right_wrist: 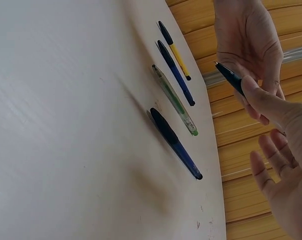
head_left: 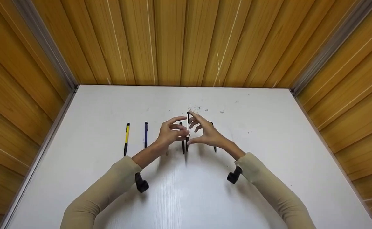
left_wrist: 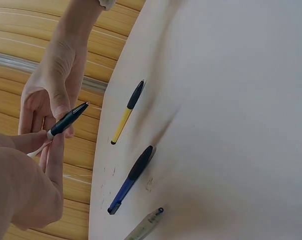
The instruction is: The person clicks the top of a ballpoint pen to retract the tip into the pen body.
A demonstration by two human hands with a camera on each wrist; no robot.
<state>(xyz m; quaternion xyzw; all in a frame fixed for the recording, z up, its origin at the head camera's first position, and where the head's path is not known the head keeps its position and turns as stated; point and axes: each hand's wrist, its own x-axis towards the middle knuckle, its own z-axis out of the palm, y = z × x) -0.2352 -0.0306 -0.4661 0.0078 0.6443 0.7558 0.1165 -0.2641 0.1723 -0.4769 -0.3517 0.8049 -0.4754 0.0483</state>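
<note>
Between the two hands stands a white pen (head_left: 188, 125) with black ends, held above the table with its writing tip toward the person. My left hand (head_left: 170, 132) pinches it around the middle, thumb and fingers close to the black grip. My right hand (head_left: 210, 134) spans its length, index fingertip at the far end and thumb on the black grip (left_wrist: 68, 121); its other fingers are bent loosely. Below lie a blue pen (right_wrist: 176, 142) with a black grip and a clear green pen (right_wrist: 176, 102), the latter mostly hidden in the head view.
A yellow pen (head_left: 127, 138) and a dark blue pen (head_left: 146, 135) lie left on the white table (head_left: 93, 105). Another yellow pen (left_wrist: 122, 122) with a black grip lies right, partly behind the right hand. Wood-patterned walls (head_left: 170, 41) enclose the back and sides.
</note>
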